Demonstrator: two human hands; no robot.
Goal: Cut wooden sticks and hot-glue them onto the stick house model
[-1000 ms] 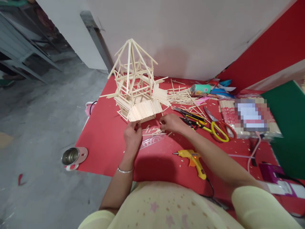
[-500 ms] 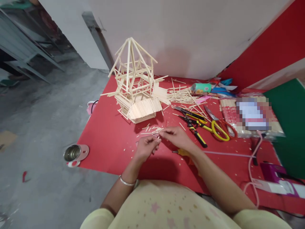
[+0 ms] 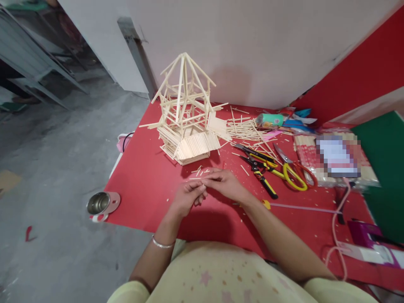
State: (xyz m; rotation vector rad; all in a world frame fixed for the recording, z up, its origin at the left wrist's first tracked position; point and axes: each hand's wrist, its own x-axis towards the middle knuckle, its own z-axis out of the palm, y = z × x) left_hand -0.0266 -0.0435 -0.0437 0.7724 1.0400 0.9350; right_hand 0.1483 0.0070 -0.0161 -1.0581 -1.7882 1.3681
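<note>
My left hand (image 3: 186, 197) is closed, thumb against fingers, above the front of the red table. My right hand (image 3: 223, 184) is also closed, and its fingertips meet those of the left. A pale tip of a short wooden stick showed at my left fingertips a moment ago; now the fingers hide what lies between them. Just beyond the hands are short cut stick pieces (image 3: 199, 171). Behind those stands a house-like model of wooden sticks (image 3: 197, 145), with an open pointed roof frame and a slatted panel at its front.
Loose sticks (image 3: 243, 128) lie right of the model. Pliers (image 3: 257, 168), a utility knife (image 3: 255, 152) and yellow-handled scissors (image 3: 292, 174) lie close by. A glue gun (image 3: 265, 204) is partly under my right forearm. A mug (image 3: 102, 204) stands at the left table edge (image 3: 126, 185).
Both hands have shifted slightly left and their fingertips have come together, covering the stick tip. The camera view has turned a little, so the table and model appear farther right.
</note>
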